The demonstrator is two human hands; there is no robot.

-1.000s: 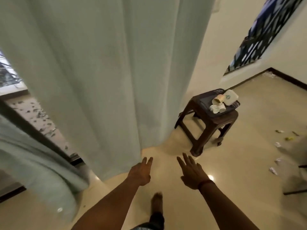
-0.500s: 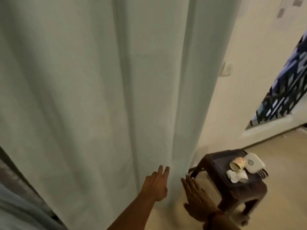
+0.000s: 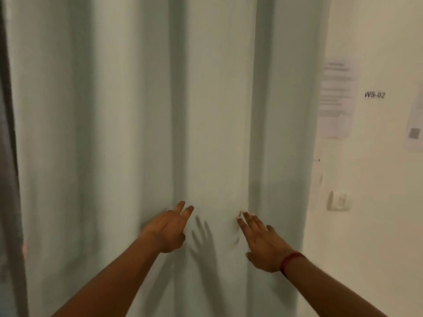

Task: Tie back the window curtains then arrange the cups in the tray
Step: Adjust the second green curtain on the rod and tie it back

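Observation:
A pale green curtain [image 3: 128, 115] hangs in long vertical folds and fills most of the view. My left hand [image 3: 168, 227] reaches out with straight fingers, its fingertips at a fold of the cloth. My right hand [image 3: 263, 241], with a red thread at the wrist, also has straight fingers touching the curtain a little to the right. Neither hand holds anything. The cups and the tray are out of view.
A cream wall [image 3: 375, 202] stands right of the curtain, with taped paper sheets [image 3: 336, 99], a "WS-02" label [image 3: 374, 95] and a wall switch [image 3: 338, 201]. A dark strip [image 3: 9, 179] runs down the left edge.
The view has lifted from the floor to the curtain, so the stool with the cups has left the frame. Both hands rose and moved forward onto the cloth.

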